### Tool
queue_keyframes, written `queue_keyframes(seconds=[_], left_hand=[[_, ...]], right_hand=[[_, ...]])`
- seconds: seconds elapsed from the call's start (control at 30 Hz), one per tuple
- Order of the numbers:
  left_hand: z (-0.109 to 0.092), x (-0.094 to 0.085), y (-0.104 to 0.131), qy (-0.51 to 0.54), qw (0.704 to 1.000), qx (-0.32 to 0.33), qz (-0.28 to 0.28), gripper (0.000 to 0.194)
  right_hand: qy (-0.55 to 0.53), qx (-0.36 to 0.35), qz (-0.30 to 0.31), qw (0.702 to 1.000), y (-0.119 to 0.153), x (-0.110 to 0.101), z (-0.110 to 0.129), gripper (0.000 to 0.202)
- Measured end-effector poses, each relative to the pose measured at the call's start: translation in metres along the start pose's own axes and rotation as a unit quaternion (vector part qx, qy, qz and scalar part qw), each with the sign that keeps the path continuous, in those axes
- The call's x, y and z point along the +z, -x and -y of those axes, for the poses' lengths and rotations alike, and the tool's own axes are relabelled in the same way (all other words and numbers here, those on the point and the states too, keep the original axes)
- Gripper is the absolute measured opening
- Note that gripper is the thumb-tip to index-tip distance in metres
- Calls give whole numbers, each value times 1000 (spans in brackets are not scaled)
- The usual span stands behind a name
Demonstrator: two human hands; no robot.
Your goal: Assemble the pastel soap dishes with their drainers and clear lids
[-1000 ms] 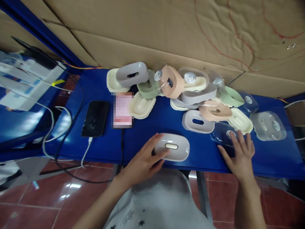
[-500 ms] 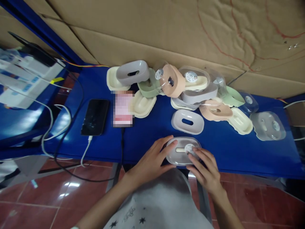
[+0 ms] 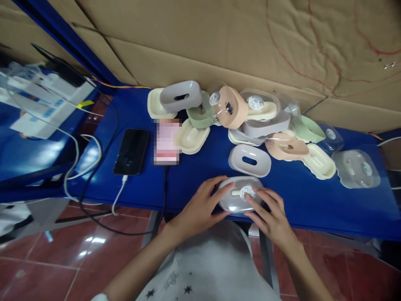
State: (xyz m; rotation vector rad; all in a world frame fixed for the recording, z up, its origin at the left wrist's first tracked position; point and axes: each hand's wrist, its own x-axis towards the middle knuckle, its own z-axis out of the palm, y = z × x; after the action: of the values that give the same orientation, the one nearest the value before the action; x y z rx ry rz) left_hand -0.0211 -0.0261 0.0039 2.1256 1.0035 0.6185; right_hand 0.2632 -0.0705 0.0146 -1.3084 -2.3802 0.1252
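A grey soap box with a clear lid (image 3: pixel 233 205) sits at the table's front edge, a round white sticker (image 3: pixel 247 192) on its lid. Through the lid shows a pale bar in the slot of the grey insert. My left hand (image 3: pixel 205 200) grips the box's left side, thumb at the near edge and fingers at the far edge. Around the right end curls my right hand (image 3: pixel 271 211), one fingertip on the sticker. Just beyond the box lies a loose grey slotted insert (image 3: pixel 265 163).
Behind are piled soap box parts: peach inserts (image 3: pixel 230 106), cream trays (image 3: pixel 194 137), a grey insert (image 3: pixel 181 95) and clear lids (image 3: pixel 357 169). To the left lie a black phone (image 3: pixel 131 151) on a white cable and a blurred-out pink screen (image 3: pixel 167 142). Cables loop at the far left.
Both hands stay on the soap box, which now looks slightly tilted, with more of the lid's near side showing. My right fingers have shifted a little on the sticker. The view has shifted slightly.
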Motion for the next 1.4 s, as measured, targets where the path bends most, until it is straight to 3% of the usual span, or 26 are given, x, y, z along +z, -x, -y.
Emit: queue_keyframes(seconds=[0.17,0.27,0.37,0.47,0.57,0.63,0.77,0.9,1.03,1.2,1.3,1.4], left_hand=[[1,-12,-2,-44,999,7,20,88],[3,-28,-12,-133,989,-14,-70,78],[5,-43,-32,-264,947,-94,-156,69],[7,-50,-52,-328,915,-162,-167,62],[5,-46,-60,-328,918,-167,-145,45],[2,-37,-57,-321,924,-154,-138,38],[-4,-17,-31,-276,946,-100,-137,36],[-7,-13,5,-194,975,-24,-103,45],[-2,-25,28,-136,988,35,-60,44],[8,-36,28,-80,992,73,-56,36],[12,-38,23,-107,987,79,-89,36],[14,-39,22,-147,978,40,-139,42]], right_hand=[[-6,13,-3,1000,24,-2,-3,75],[21,71,-43,996,57,-14,-18,73],[69,142,-109,981,89,-31,-43,72],[149,178,-154,960,100,-43,-62,72],[173,183,-195,948,82,-42,-58,72],[136,163,-197,957,56,-32,-46,70],[76,80,-113,988,-2,-6,-23,67],[64,57,-46,995,-41,9,-26,58],[19,50,-61,997,-55,7,-37,44],[-67,33,-92,993,-62,3,-24,45],[-96,-10,-34,995,-68,4,-7,45],[-87,-43,15,995,-71,10,10,41]])
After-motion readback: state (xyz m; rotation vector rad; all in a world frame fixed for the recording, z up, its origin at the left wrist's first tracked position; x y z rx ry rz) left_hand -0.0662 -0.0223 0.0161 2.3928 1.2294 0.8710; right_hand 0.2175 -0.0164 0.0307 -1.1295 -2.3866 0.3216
